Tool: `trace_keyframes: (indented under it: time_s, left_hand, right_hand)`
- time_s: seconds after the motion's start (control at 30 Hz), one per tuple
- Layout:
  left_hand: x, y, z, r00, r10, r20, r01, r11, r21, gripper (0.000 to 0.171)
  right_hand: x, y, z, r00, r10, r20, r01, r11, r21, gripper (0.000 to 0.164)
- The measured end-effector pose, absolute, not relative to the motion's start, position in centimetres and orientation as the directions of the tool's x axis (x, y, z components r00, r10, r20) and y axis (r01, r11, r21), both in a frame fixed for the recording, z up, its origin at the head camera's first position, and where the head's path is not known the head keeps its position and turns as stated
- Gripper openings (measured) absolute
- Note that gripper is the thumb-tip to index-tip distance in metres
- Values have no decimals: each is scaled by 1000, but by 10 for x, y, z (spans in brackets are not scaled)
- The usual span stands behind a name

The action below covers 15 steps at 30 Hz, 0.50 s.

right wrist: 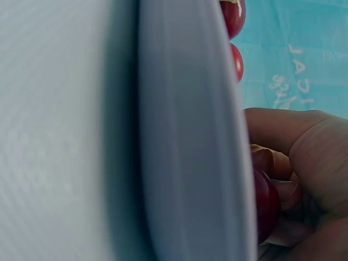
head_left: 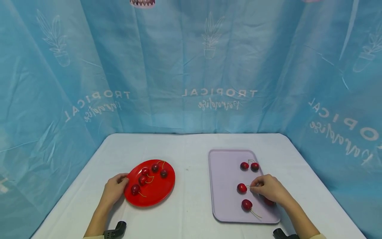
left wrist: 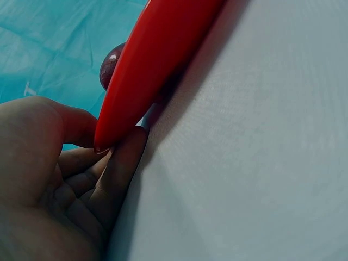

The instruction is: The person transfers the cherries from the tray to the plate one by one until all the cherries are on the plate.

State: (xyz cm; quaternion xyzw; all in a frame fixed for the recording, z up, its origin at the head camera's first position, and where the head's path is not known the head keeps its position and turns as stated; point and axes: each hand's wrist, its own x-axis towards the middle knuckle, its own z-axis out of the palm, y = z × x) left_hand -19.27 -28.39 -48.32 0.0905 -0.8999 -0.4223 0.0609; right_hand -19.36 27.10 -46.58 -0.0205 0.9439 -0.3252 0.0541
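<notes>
My left hand (head_left: 115, 187) grips the left rim of a red plate (head_left: 158, 196), thumb on top and fingers beneath, as the left wrist view shows. Several dark red cherries (head_left: 143, 180) with green stems lie on that plate. Over the right side of a pale lilac tray (head_left: 223, 202), my right hand (head_left: 270, 188) pinches the stem of a cherry (head_left: 242, 188) between thumb and fingertips. Another stemmed cherry (head_left: 246, 205) lies nearer on the tray, and a cherry (head_left: 268, 201) is partly hidden under my right hand.
A joined pair of cherries, one of them the left cherry (head_left: 244, 166), lies toward the tray's far end. Both dishes stand on a white-covered table (head_left: 191, 212). A blue printed curtain (head_left: 191, 66) hangs behind it and along both sides.
</notes>
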Motion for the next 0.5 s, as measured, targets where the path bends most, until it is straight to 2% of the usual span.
trace_keyframes:
  time_s: [0.5]
  left_hand:
    - [-195,-285,-487,-976,-214,37,-110,634,765,40]
  right_hand:
    - [-194,271,-466,-994,-65,-83,7,741,-671,11]
